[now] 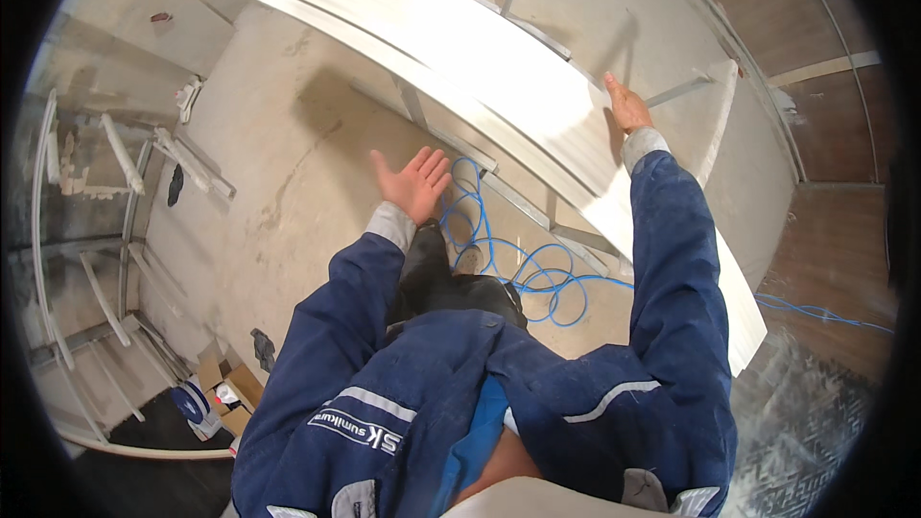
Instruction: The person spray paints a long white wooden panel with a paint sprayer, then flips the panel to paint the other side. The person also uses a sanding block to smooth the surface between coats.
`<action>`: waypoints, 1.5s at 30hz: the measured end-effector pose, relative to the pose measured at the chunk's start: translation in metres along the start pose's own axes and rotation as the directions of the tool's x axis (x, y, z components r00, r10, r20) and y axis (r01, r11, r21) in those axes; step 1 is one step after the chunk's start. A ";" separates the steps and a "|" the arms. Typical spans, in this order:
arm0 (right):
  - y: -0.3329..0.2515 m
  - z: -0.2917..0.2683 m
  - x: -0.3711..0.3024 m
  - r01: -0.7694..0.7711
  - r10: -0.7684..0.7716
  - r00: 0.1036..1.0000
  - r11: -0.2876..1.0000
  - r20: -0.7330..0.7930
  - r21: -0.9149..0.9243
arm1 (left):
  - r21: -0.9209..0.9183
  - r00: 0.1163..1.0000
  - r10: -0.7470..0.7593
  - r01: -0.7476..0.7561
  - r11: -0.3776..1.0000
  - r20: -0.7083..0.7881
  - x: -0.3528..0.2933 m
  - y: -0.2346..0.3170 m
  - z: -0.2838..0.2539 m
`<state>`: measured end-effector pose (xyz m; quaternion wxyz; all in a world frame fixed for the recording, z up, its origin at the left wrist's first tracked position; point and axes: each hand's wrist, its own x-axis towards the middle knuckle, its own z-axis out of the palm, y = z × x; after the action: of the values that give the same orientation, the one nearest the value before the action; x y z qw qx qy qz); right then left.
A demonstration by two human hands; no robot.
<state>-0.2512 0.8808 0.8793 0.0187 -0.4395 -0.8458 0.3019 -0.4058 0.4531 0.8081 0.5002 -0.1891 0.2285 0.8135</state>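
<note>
Cardboard box (247,384) well left of white panel (480,53). Left hand (416,186) spread, apart from panel's near edge. Blue hose (485,223) looped near panel. Panel over metal stand (516,200). Right hand (629,107) at panel's far edge; can't tell if pinching.

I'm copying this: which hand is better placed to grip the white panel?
Probably the right hand: it's at the edge of the white panel, while the left hand is open, palm up, apart from it.

Panel (518,86) seemingly on stand (519,201), carton (246,387) left
</note>
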 end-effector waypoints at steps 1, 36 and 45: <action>-0.003 -0.002 0.014 -0.051 0.052 0.997 0.999 0.063 -0.018 | 0.004 1.000 -0.026 0.026 1.000 -0.009 0.014 0.003 0.003; -0.105 -0.002 0.048 -0.217 0.207 0.795 0.975 0.570 -0.052 | -0.068 0.990 -0.139 0.141 0.988 0.037 0.089 0.114 0.071; -0.125 -0.017 0.043 -0.183 0.203 0.805 0.979 0.557 -0.091 | -0.197 0.923 -0.239 0.306 0.932 0.303 0.099 0.084 0.074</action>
<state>-0.3643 0.8676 0.9491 -0.2697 -0.4147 -0.7692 0.4045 -0.5303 0.5337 0.8314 0.6092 -0.1639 0.0283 0.7754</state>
